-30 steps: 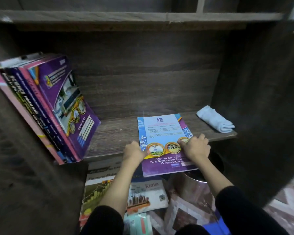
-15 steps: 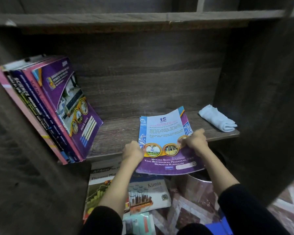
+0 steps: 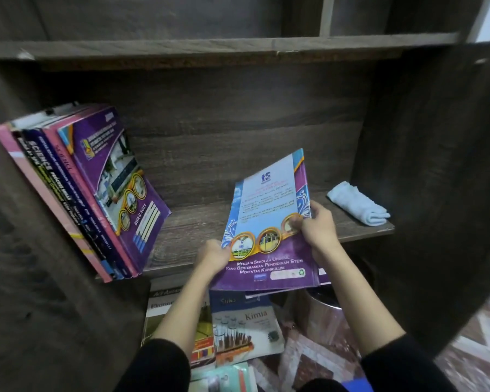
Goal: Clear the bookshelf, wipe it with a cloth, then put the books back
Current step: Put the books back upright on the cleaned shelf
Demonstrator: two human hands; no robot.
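A thin purple and blue book [image 3: 269,210] is tilted up over the front of the dark wooden shelf [image 3: 193,230], its far edge raised. My left hand [image 3: 212,256] grips its left lower edge. My right hand [image 3: 317,224] pinches its right edge. Several books [image 3: 77,190] lean against the shelf's left wall, a purple one in front. A folded light blue cloth [image 3: 357,205] lies at the shelf's right end.
Below the shelf, books [image 3: 244,326] lie in a loose pile on the floor, one marked Kimia. A shiny metal bin [image 3: 320,312] stands beside them. The dark side panel [image 3: 436,176] closes the right. Another shelf board [image 3: 210,46] runs above.
The purple and blue book lay flat on the shelf; both hands have lifted its far edge so it now stands tilted. The view has also shifted slightly.
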